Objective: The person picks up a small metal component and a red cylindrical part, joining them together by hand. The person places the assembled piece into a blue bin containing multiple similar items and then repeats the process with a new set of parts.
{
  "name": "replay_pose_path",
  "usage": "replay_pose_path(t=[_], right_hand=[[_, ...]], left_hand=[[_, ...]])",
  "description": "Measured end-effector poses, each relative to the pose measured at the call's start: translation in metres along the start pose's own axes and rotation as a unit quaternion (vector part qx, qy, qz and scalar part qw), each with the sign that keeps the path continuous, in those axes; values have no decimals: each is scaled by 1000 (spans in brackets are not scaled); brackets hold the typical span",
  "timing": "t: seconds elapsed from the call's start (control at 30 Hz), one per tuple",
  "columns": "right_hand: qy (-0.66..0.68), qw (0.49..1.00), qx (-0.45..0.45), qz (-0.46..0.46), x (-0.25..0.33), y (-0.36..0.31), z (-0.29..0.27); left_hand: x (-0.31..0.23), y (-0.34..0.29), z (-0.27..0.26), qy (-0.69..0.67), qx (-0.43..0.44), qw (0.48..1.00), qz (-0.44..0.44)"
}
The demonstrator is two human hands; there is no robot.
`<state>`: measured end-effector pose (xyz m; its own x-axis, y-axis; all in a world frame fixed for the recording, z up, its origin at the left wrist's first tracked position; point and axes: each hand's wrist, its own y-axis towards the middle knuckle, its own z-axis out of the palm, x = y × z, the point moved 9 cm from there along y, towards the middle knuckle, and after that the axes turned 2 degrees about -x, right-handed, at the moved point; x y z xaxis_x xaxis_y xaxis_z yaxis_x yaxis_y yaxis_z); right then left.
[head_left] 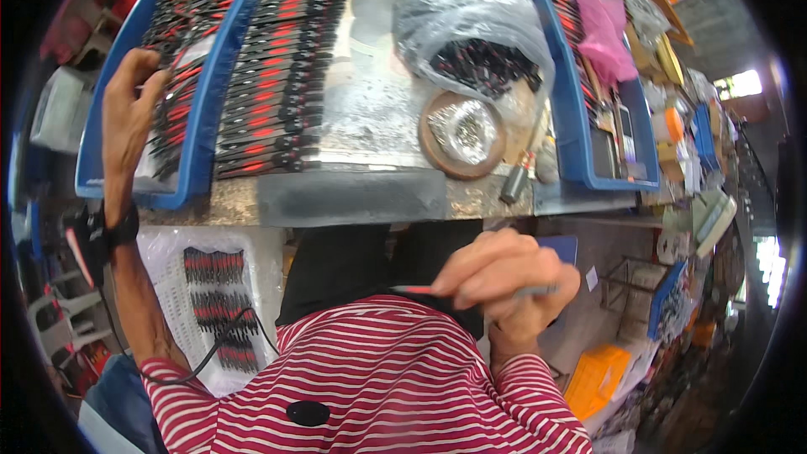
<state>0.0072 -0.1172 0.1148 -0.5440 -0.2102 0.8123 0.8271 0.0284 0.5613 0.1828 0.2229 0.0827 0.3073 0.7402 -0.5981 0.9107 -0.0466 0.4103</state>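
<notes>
My left hand reaches into the long blue bin at the left. Its fingers are bent with a gap between thumb and forefinger, and no held piece shows. Below it lie many slim black-and-red tools, loosely heaped. My right hand, smeared by motion, is closed in front of my striped shirt. It grips a slim red-and-grey tool that points left; its exact kind is unclear. Beside the bin, a long row of similar black-and-red tools is laid side by side on the table.
A clear plastic bag of small dark parts lies at the table's back. Near it stand a round brown dish of shiny bits and a small metal cylinder. Another blue bin is at right. A white basket with bundled tools sits below left.
</notes>
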Motion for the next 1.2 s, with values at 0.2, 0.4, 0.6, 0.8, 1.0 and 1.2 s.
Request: replay_pose_path(t=[0.2, 0.4, 0.6, 0.8, 1.0, 1.2], right_hand=[[35, 968, 112, -220, 53, 1, 48], [3, 962, 140, -234, 65, -9, 54], [-30, 968, 152, -198, 66, -15, 46], [-82, 979, 146, -114, 82, -6, 29], [-86, 994, 16, -70, 43, -7, 7], [-121, 968, -40, 217, -28, -33, -19]], left_hand=[[-69, -50, 8, -141, -6, 990, -7], [-109, -84, 41, -204, 50, 977, -45], [-134, -101, 69, -309, 114, 942, -69], [-144, -118, 90, -357, 142, 918, -100], [-153, -133, 123, -491, 182, 839, -148], [-156, -144, 145, -557, 215, 774, -212]])
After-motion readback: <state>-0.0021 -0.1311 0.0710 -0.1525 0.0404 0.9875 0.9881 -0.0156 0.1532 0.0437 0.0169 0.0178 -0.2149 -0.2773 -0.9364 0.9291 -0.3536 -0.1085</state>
